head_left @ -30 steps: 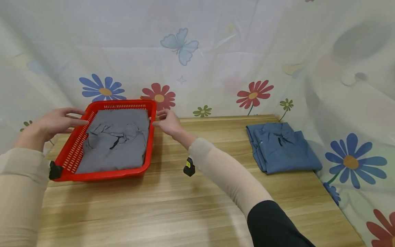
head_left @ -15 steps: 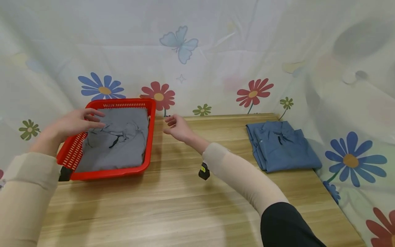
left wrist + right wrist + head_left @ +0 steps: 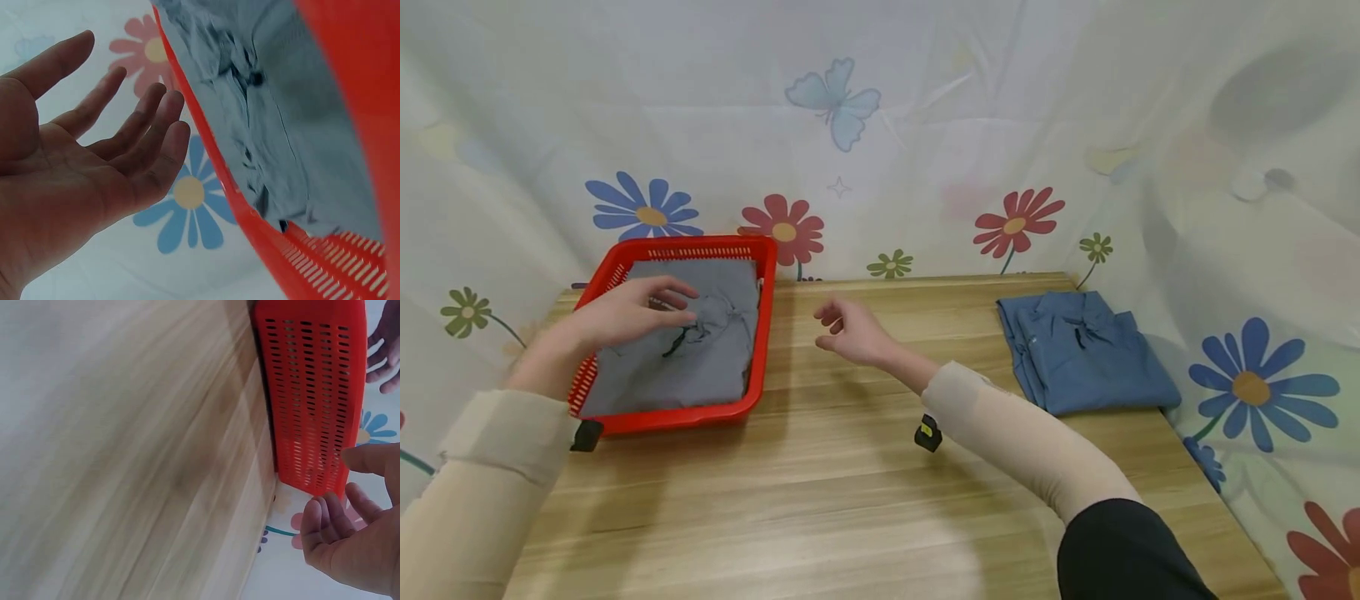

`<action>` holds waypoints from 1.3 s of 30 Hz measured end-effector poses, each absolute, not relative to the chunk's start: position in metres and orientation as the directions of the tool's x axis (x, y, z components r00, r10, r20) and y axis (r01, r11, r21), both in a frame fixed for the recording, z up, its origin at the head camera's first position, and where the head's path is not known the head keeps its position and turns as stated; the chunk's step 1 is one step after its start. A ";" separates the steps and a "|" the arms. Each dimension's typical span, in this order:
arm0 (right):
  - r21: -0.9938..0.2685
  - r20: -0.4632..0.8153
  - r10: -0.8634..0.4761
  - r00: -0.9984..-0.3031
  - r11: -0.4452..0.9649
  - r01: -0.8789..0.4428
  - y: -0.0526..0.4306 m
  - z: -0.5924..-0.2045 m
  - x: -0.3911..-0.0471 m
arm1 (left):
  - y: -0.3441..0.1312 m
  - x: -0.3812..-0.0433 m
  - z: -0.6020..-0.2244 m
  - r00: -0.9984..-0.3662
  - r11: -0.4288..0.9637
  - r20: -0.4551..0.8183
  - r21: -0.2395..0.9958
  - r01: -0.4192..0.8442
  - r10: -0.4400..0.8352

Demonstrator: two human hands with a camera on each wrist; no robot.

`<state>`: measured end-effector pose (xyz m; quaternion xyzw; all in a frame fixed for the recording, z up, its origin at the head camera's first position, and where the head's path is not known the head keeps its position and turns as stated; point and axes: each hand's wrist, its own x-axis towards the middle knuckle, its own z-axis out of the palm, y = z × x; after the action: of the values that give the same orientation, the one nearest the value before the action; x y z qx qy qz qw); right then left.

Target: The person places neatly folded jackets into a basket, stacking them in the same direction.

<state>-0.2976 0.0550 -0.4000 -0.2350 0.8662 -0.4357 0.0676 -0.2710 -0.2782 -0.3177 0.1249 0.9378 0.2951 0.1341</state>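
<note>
A red plastic basket (image 3: 758, 350) stands at the left of the table, with folded grey clothing (image 3: 700, 379) lying in it. My left hand (image 3: 625, 312) is over the basket's left part, its fingers loosely bent and holding nothing. In the left wrist view that hand (image 3: 94, 150) is beside the basket rim, palm showing. To the right of the basket, my right hand (image 3: 856, 332) hovers over the table with relaxed, curled fingers and nothing in them. The right wrist view shows the perforated basket side (image 3: 309, 400) beyond the right hand (image 3: 356, 531).
Folded blue clothing (image 3: 1090, 358) lies at the right end of the wooden table (image 3: 820, 492). A flower-printed curtain (image 3: 925, 125) hangs behind the table and along its sides.
My left hand has come off the basket's left rim and moved right, over the clothing. My right hand has drawn away from the right rim, to the right and nearer. The basket stays put.
</note>
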 end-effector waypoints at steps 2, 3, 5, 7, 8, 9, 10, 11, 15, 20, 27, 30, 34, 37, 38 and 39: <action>-0.771 0.086 -0.480 -0.873 0.523 -0.363 0.059 -0.401 -0.294 | -0.273 -0.268 -0.319 -0.929 0.786 -0.173 0.596 0.166 0.328; -0.764 0.085 -0.486 -0.870 0.529 -0.370 0.061 -0.402 -0.292 | -0.270 -0.267 -0.319 -0.927 0.782 -0.171 0.599 0.172 0.335; -0.754 0.081 -0.500 -0.862 0.535 -0.381 0.065 -0.403 -0.288 | -0.265 -0.264 -0.320 -0.924 0.776 -0.168 0.605 0.178 0.344; -0.746 0.078 -0.512 -0.856 0.540 -0.391 0.070 -0.404 -0.284 | -0.259 -0.262 -0.321 -0.923 0.770 -0.165 0.612 0.180 0.347; -0.742 0.075 -0.517 -0.852 0.542 -0.395 0.072 -0.405 -0.282 | -0.255 -0.260 -0.322 -0.924 0.770 -0.166 0.614 0.177 0.345; -0.742 0.077 -0.524 -0.848 0.538 -0.400 0.075 -0.406 -0.280 | -0.253 -0.259 -0.323 -0.924 0.768 -0.163 0.614 0.180 0.346; -0.740 0.078 -0.530 -0.845 0.537 -0.405 0.077 -0.406 -0.278 | -0.250 -0.257 -0.323 -0.924 0.766 -0.158 0.616 0.185 0.350; -0.738 0.079 -0.535 -0.841 0.535 -0.410 0.080 -0.407 -0.276 | -0.247 -0.256 -0.324 -0.923 0.765 -0.155 0.616 0.187 0.351; -0.733 0.096 -0.557 -0.825 0.521 -0.437 0.091 -0.412 -0.268 | -0.238 -0.249 -0.326 -0.919 0.759 -0.147 0.618 0.204 0.366; -0.720 0.108 -0.579 -0.808 0.515 -0.465 0.106 -0.417 -0.257 | -0.229 -0.242 -0.329 -0.918 0.758 -0.132 0.614 0.221 0.375; -0.711 0.124 -0.568 -0.814 0.521 -0.472 0.130 -0.418 -0.245 | -0.220 -0.234 -0.332 -0.920 0.755 -0.106 0.611 0.238 0.376; -0.700 0.134 -0.553 -0.822 0.535 -0.474 0.140 -0.417 -0.242 | -0.216 -0.231 -0.333 -0.919 0.751 -0.097 0.613 0.246 0.381; -0.683 0.124 -0.536 -0.835 0.564 -0.464 0.155 -0.414 -0.237 | -0.210 -0.227 -0.335 -0.918 0.739 -0.092 0.626 0.249 0.387; -0.682 0.107 -0.511 -0.853 0.587 -0.436 0.166 -0.412 -0.234 | -0.205 -0.224 -0.337 -0.912 0.720 -0.071 0.640 0.269 0.404; -0.682 0.103 -0.497 -0.862 0.595 -0.425 0.171 -0.411 -0.233 | -0.203 -0.223 -0.338 -0.909 0.710 -0.061 0.646 0.279 0.412; -0.680 0.100 -0.484 -0.870 0.605 -0.415 0.175 -0.410 -0.232 | -0.201 -0.222 -0.339 -0.905 0.700 -0.047 0.651 0.294 0.423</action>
<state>-0.2318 0.1751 -0.4103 -0.2511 0.8946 -0.3667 0.0468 -0.2224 -0.2011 -0.3385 0.1954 0.9170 0.3342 0.0966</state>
